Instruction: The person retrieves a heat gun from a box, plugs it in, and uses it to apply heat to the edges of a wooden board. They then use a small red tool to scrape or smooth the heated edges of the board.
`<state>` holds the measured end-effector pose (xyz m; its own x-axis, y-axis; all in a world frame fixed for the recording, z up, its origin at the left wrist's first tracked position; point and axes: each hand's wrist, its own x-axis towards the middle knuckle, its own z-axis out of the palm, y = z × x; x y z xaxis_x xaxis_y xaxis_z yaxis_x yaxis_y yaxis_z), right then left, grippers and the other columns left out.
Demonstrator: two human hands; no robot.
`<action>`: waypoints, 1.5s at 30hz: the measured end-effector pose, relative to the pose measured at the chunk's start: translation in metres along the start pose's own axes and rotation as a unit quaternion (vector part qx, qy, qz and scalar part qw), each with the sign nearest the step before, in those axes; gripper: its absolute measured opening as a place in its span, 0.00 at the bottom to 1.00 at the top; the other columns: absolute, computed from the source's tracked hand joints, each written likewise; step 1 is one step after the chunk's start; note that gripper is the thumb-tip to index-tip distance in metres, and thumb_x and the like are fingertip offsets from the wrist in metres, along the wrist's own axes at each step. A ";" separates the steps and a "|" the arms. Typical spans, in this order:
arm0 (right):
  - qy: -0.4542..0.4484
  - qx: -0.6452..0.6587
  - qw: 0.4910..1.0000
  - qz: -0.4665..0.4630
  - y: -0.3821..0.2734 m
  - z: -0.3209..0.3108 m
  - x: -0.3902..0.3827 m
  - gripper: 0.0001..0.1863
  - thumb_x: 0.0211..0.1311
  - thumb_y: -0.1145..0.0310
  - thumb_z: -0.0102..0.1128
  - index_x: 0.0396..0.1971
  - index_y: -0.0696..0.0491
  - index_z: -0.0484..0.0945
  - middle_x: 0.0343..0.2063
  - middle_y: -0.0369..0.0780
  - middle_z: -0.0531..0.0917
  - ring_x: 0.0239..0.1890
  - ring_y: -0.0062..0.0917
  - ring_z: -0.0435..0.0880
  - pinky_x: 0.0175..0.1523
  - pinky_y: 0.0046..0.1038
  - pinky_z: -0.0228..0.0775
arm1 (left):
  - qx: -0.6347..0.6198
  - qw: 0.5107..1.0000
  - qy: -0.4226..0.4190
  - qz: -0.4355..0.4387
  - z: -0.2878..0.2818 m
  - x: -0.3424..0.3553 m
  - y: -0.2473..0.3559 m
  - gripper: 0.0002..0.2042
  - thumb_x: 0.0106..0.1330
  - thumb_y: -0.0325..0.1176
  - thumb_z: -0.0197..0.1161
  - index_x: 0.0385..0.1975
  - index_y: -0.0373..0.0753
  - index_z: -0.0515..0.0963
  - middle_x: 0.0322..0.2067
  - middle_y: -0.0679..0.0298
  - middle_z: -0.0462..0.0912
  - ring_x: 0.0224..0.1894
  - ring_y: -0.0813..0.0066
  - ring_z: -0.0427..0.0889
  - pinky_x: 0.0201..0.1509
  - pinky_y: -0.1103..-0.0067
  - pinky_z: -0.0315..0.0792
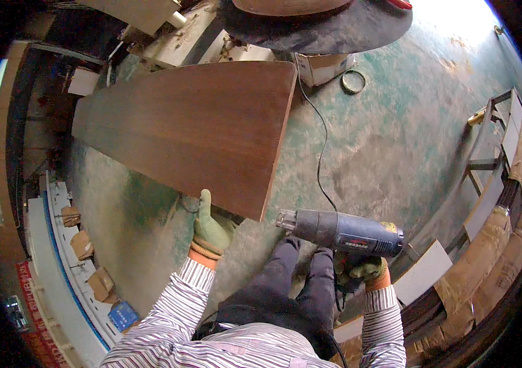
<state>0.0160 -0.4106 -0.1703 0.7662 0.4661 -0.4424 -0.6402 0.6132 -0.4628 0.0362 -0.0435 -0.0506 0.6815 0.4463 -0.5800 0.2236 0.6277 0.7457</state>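
A long brown wooden board (187, 129) extends across the middle toward the left. My left hand (211, 224), in a green glove with an orange cuff, grips its near edge, thumb up against the board, fingers mostly hidden. My right hand (366, 267), also gloved, is closed on the handle of a dark blue heat gun (353, 233) held level. The gun's metal nozzle points left, just beside the board's near right corner, apparently not touching it. A black cord (317, 159) runs across the floor behind the gun.
A dark round-edged top (316, 34) stands at the back above a white box (322, 67), beside a coiled ring (353, 81) on the green-grey floor (396, 153). Cardboard-wrapped pieces (475, 270) and a metal frame (488, 165) line the right, a long rail with small boxes (83, 245) the left.
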 end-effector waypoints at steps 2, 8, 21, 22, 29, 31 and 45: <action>0.024 0.003 1.000 -0.012 -0.001 0.006 -0.001 0.41 0.35 0.66 0.89 0.55 0.60 0.79 0.43 0.44 0.88 0.41 0.35 0.88 0.45 0.36 0.84 | 0.007 1.000 0.003 0.013 0.000 0.001 -0.002 0.32 0.71 0.60 0.61 0.65 0.42 0.72 0.55 0.63 0.82 0.49 0.65 0.83 0.46 0.68 0.79; -0.109 -0.039 0.993 0.024 -0.010 -0.006 0.006 0.46 0.36 0.66 0.89 0.61 0.57 0.77 0.52 0.42 0.85 0.52 0.34 0.85 0.58 0.38 0.79 | 0.024 0.998 -0.056 0.014 -0.018 0.011 -0.009 0.30 0.72 0.60 0.60 0.65 0.47 0.72 0.60 0.63 0.79 0.58 0.63 0.80 0.57 0.62 0.79; -0.109 -0.001 0.988 0.112 0.003 -0.025 0.013 0.43 0.32 0.70 0.89 0.56 0.58 0.79 0.45 0.44 0.87 0.44 0.37 0.88 0.48 0.38 0.83 | 0.027 0.999 -0.016 -0.006 -0.024 0.015 -0.012 0.35 0.65 0.61 0.68 0.65 0.47 0.70 0.60 0.63 0.77 0.59 0.63 0.77 0.62 0.60 0.75; -0.113 0.009 0.987 0.114 0.002 -0.026 0.013 0.45 0.31 0.70 0.89 0.58 0.57 0.79 0.48 0.44 0.87 0.47 0.38 0.88 0.52 0.40 0.84 | 0.023 1.000 -0.019 -0.004 -0.026 0.015 -0.013 0.35 0.64 0.62 0.69 0.65 0.48 0.70 0.59 0.63 0.77 0.59 0.63 0.78 0.61 0.60 0.75; -0.130 0.022 0.986 0.104 0.010 -0.034 0.016 0.45 0.35 0.65 0.89 0.59 0.58 0.77 0.47 0.45 0.87 0.44 0.39 0.89 0.46 0.40 0.85 | 0.049 0.999 -0.008 -0.009 -0.028 0.016 -0.013 0.35 0.64 0.62 0.69 0.65 0.50 0.70 0.58 0.64 0.77 0.58 0.63 0.78 0.59 0.60 0.76; -0.160 0.084 0.973 0.144 0.012 -0.038 0.017 0.45 0.35 0.66 0.89 0.60 0.58 0.77 0.47 0.46 0.87 0.44 0.39 0.89 0.47 0.40 0.85 | 0.048 0.999 -0.011 -0.014 -0.026 0.016 -0.015 0.35 0.64 0.62 0.69 0.65 0.50 0.70 0.57 0.64 0.77 0.58 0.63 0.78 0.59 0.60 0.77; -0.115 0.024 0.992 0.049 0.010 -0.015 0.027 0.42 0.33 0.66 0.89 0.54 0.59 0.79 0.38 0.45 0.87 0.34 0.35 0.87 0.35 0.36 0.81 | 0.052 0.998 -0.020 -0.008 -0.036 0.018 -0.017 0.35 0.64 0.63 0.68 0.65 0.48 0.71 0.58 0.63 0.77 0.58 0.63 0.79 0.58 0.61 0.78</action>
<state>0.0291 -0.4016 -0.1985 0.6965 0.6548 -0.2936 -0.7130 0.5850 -0.3866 0.0190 -0.0230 -0.0855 0.7044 0.4092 -0.5800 0.3038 0.5647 0.7673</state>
